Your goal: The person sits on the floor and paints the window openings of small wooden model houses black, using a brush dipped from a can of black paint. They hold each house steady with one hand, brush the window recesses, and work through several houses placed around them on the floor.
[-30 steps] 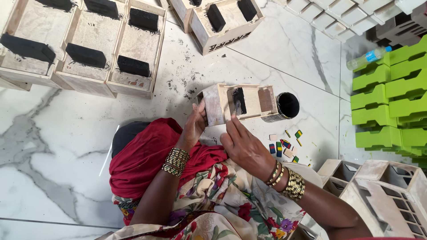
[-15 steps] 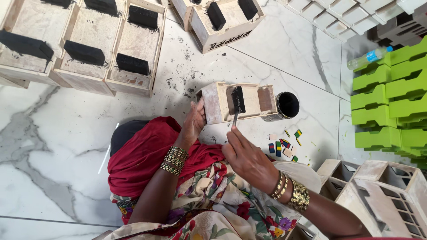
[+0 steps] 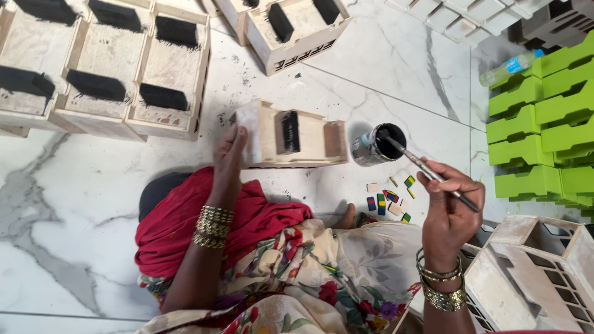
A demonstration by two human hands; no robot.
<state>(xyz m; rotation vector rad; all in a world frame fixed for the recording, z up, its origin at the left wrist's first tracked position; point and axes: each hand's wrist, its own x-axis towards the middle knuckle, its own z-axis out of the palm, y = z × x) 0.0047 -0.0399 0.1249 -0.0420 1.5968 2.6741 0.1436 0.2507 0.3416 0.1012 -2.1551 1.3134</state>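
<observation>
A small pale wooden box (image 3: 291,137) lies on the marble floor in front of me, with a black painted strip inside it. My left hand (image 3: 230,154) holds its left end. My right hand (image 3: 448,204) grips a thin paintbrush (image 3: 427,168), whose tip dips into a small can of black paint (image 3: 376,145) standing just right of the box. Bangles circle both wrists.
Rows of similar boxes with black strips (image 3: 105,80) lie at the upper left, another (image 3: 291,31) at top centre. Green plastic crates (image 3: 544,124) and a bottle (image 3: 510,67) are at right. Small coloured tiles (image 3: 390,198) lie near my knee. White crates (image 3: 532,278) stand at lower right.
My right hand has pulled away from the box to the right and put the brush tip into the paint can. The left hand has stayed on the box, which now lies flatter.
</observation>
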